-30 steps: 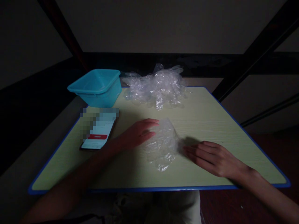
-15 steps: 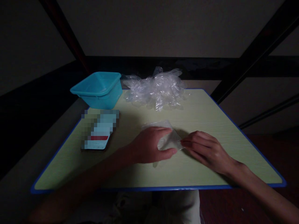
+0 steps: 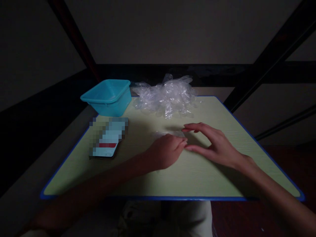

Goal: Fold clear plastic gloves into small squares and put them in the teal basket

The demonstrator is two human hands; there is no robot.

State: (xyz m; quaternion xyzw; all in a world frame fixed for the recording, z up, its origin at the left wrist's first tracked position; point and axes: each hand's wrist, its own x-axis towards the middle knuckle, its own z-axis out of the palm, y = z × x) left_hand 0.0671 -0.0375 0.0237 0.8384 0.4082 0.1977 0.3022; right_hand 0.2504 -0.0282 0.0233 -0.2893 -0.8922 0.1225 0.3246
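My left hand [image 3: 168,151] is closed in a pinch over a clear plastic glove [image 3: 160,133] near the middle of the table. Most of the glove is covered by that hand; a thin, see-through edge shows beyond the knuckles. Just to the right, my right hand [image 3: 209,143] is open, its thumb apart from the fingers. Its fingertips come close to the left fingertips, and I see nothing held in it. Behind both hands lies a loose heap of clear plastic gloves [image 3: 169,95].
A turquoise plastic basket [image 3: 111,103] stands at the table's back left. In front of it lies a phone [image 3: 108,140] with its screen lit and partly blurred out. The pale table [image 3: 209,184] has a blue rim. Dark bars stand behind it.
My left hand has closed from a spread thumb and fingers into a pinch on the plastic. My right hand has let go of the plastic's corner and opened. The view has shifted slightly.
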